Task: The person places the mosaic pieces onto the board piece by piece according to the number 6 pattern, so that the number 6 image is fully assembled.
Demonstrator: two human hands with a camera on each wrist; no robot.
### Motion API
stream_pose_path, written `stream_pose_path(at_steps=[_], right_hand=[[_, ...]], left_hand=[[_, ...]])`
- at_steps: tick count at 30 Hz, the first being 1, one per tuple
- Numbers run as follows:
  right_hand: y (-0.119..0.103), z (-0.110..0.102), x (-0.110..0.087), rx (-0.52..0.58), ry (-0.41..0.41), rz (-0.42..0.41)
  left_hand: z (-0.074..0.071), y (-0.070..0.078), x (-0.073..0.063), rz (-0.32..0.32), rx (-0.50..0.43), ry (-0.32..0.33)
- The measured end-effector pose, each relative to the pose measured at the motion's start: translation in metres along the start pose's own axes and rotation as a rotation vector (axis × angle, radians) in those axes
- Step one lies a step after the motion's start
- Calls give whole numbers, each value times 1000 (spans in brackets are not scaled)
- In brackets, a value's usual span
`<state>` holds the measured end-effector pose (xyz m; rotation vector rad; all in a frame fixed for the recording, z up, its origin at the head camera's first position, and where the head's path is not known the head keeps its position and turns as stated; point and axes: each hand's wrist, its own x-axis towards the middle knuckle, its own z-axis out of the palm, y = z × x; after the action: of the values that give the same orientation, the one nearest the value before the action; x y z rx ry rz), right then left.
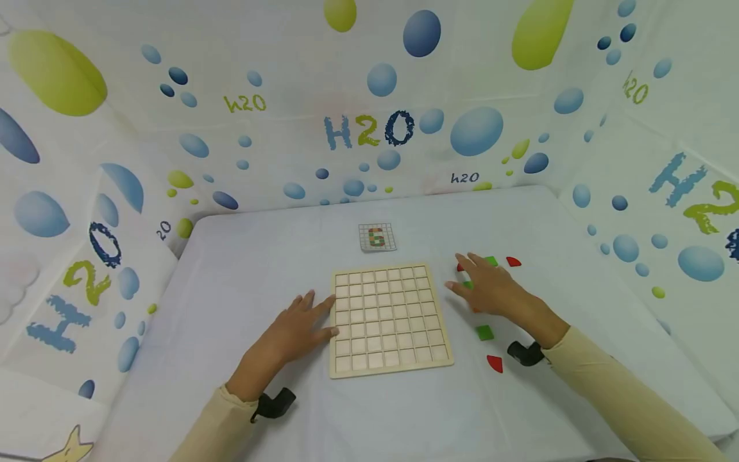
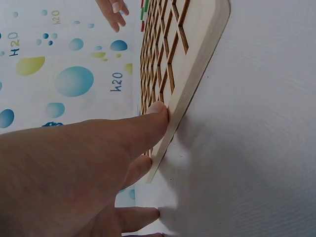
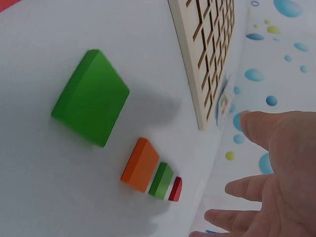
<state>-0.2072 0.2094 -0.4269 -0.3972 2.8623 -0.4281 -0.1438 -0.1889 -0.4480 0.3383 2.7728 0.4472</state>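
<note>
A wooden grid board point(image 1: 391, 321) with rows of square cells lies flat on the white table. My left hand point(image 1: 297, 327) rests at its left edge, fingers spread, thumb and a finger touching the frame. In the left wrist view the thumb point(image 2: 157, 111) lies on the board's rim. My right hand point(image 1: 487, 282) hovers to the right of the board, fingers extended and holding nothing. Under and around it lie small flat pieces: a green square point(image 3: 91, 98), an orange piece point(image 3: 140, 165), a smaller-looking green piece point(image 3: 161, 181) and a red piece point(image 3: 176, 189).
Behind the board lies a pattern card point(image 1: 378, 237) with a coloured figure on a grid. A red quarter-round piece point(image 1: 495, 363) is nearest the front, another red piece point(image 1: 513, 262) farther back. A patterned curtain point(image 1: 288, 115) surrounds the table's back and sides.
</note>
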Motion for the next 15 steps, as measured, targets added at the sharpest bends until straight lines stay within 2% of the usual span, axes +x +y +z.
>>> stream_pose_path(at_steps=[8,15], right_hand=[[13,-3,-2,36,11,3],[25,-6,-3,76,-27,46]], left_hand=[[2,-1,0,8,-28,2],[3,-4,1,1,-36,-11]])
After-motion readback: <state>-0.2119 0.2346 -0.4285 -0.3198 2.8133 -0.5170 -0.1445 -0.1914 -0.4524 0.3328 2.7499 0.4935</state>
